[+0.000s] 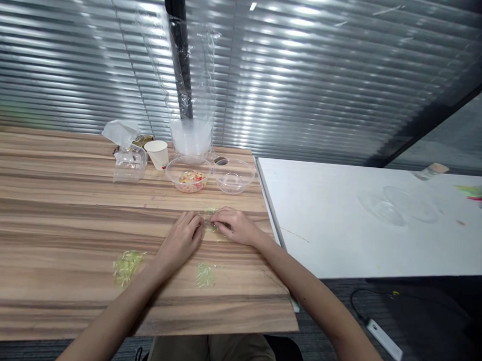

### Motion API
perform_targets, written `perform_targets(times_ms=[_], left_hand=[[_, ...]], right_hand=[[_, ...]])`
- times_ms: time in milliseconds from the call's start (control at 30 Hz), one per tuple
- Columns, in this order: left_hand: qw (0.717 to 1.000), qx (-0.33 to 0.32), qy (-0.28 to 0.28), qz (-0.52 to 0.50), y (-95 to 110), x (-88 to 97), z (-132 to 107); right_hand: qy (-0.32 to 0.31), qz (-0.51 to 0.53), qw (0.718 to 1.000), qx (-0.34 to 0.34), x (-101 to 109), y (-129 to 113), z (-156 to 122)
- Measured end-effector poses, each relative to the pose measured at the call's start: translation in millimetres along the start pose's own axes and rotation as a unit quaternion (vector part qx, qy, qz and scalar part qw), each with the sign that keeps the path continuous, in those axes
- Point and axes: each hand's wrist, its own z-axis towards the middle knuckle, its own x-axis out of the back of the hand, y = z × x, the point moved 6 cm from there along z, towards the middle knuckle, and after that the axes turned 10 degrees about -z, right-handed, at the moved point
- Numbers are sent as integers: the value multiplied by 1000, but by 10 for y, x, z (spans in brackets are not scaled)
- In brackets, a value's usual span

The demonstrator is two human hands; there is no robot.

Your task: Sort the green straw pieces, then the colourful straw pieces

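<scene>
My left hand rests on the wooden table with its fingers curled and their tips close together. Facing it, my right hand is closed in a pinch, its fingertips almost meeting the left ones. What either hand pinches is too small to make out. Around the fingertips lies a thin scatter of pale green slivers, partly hidden by the right hand. Nearer my body is a small pile of pale green strips. A thicker pile of yellow-green strips sits left of my left forearm.
Behind the hands stand a clear bowl of red and yellow bits and another clear bowl. Further back are a paper cup, a clear plastic box and bagged stacked bowls. Clear lids lie on the white table.
</scene>
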Motion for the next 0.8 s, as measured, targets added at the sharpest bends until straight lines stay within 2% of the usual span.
perform_targets(times_ms=[800], left_hand=[[1000,9,17,5,-50,32,-20]], right_hand=[[7,-4,1000,-27,37,26,-17]])
